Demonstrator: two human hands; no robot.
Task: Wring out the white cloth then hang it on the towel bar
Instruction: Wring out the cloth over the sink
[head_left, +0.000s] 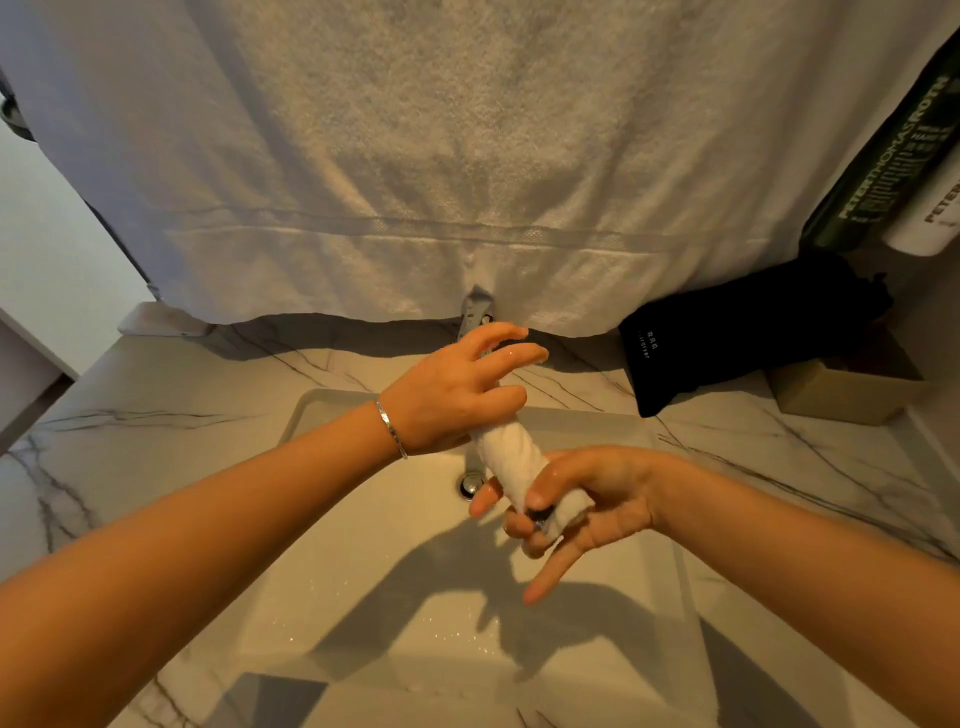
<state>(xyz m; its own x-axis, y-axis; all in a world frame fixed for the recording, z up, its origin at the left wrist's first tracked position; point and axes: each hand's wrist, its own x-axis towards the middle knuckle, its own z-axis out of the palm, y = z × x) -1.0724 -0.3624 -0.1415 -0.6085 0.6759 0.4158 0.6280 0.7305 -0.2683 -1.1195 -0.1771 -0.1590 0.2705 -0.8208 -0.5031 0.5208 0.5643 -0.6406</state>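
The white cloth (511, 454) is rolled into a tight twisted bundle above the sink basin (363, 519). My left hand (457, 389), with a silver bracelet on the wrist, holds the bundle's upper end, its fingers partly spread. My right hand (576, 504) grips the lower end between thumb and fingers, the index finger pointing down. Both hands look wet. No towel bar is visible; a large white towel (467, 156) hangs across the wall behind the sink and hides what holds it.
The faucet (475, 312) pokes out below the hanging towel, behind my left hand. The drain (470, 484) sits in the basin. A black pouch (727, 332), a tan box (841, 395) and green and white tubes (893, 171) stand on the marble counter (156, 415) at right.
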